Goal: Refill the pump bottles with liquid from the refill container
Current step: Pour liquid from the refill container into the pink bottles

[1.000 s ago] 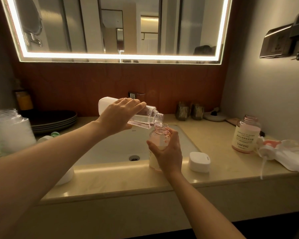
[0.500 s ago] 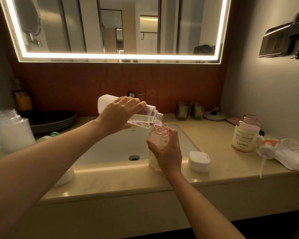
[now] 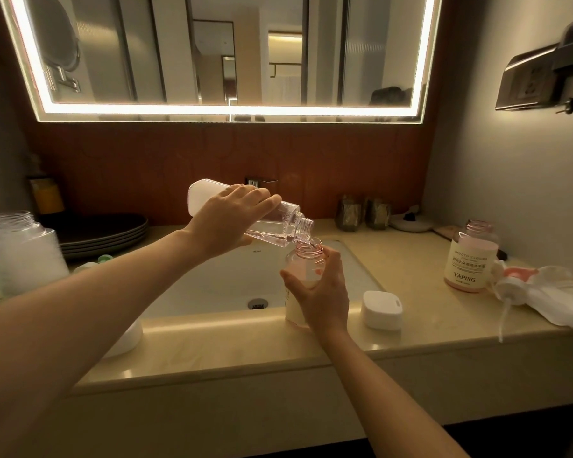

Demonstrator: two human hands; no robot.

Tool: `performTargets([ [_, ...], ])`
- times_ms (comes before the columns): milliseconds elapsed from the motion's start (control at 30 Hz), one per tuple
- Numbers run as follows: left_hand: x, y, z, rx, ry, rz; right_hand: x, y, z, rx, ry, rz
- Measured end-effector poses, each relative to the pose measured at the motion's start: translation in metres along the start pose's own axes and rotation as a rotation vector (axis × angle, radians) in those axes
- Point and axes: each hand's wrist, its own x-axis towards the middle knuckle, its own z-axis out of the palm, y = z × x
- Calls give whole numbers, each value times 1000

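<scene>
Pouring from clear refill container, clasped mid-body in left grip, above front rim of sink; at that rim, 1 open pink pump bottle on bench, wrapped by right grip. Probably light, rigid, slippery if wet (best held round the waist).

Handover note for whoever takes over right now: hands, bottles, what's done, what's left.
Left hand grips the refill container, tilted mouth-down over the pink pump bottle.
Right hand holds that bottle upright on the counter at the sink's front rim.
Done: pump off, pour under way; fill level hard to read.
Left: finish the pour and fit a pump head. The YAPING bottle and the white bottle stand open.
</scene>
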Motion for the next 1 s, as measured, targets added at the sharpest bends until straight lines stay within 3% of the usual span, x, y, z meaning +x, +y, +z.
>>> performTargets([
  [1000, 8, -3, 6, 98, 67, 47, 0, -1, -2, 12, -17, -8],
])
